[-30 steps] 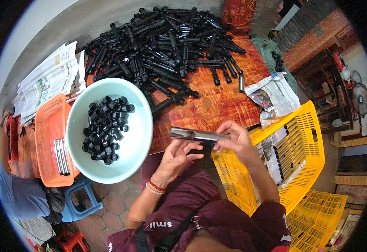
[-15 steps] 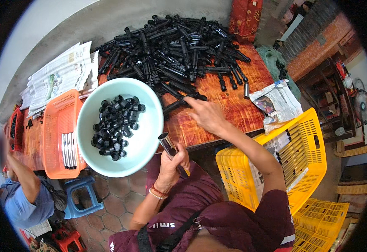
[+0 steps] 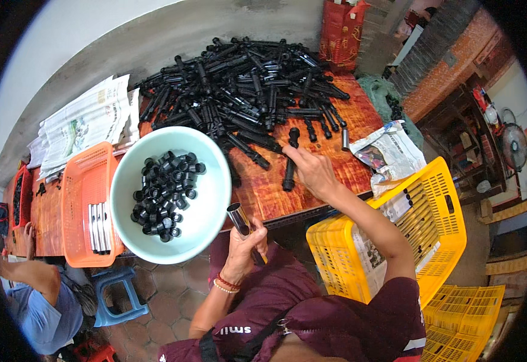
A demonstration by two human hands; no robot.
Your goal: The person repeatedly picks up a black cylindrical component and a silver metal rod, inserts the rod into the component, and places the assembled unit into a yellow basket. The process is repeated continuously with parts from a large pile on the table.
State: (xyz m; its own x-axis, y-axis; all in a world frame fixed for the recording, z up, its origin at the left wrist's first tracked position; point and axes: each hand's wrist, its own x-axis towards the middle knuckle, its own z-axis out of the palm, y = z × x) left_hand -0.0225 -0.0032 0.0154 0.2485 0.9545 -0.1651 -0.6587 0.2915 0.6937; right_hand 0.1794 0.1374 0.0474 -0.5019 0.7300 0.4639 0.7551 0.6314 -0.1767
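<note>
My left hand [image 3: 246, 246] is wrapped around a shiny metallic tube [image 3: 237, 218], tilted beside the rim of a pale blue basin [image 3: 215, 232]. The tube's open top end shows; a gold-coloured part peeks out below my fingers. Over the table, my right hand [image 3: 316, 173] has its fingertips closed on a slim black ribbed tube [image 3: 288, 176], which lies pointing toward me at the near edge of a large heap of similar black tubes [image 3: 245, 90]. Inside the basin are many short black caps [image 3: 165, 192].
An orange basket [image 3: 73, 205] with several silver tubes stands left of the basin, near stacked newspapers [image 3: 82, 123]. On my right, a yellow crate [image 3: 450, 226] holds rows of tubes on newspaper. A folded paper packet [image 3: 393, 154] lies at the table's right edge. Another person's arm [image 3: 31, 274] is at far left.
My right hand has moved slightly right and toward me, drawing a black tube out from the heap's edge. The left hand keeps its metallic tube. The whole view has shifted a little.
</note>
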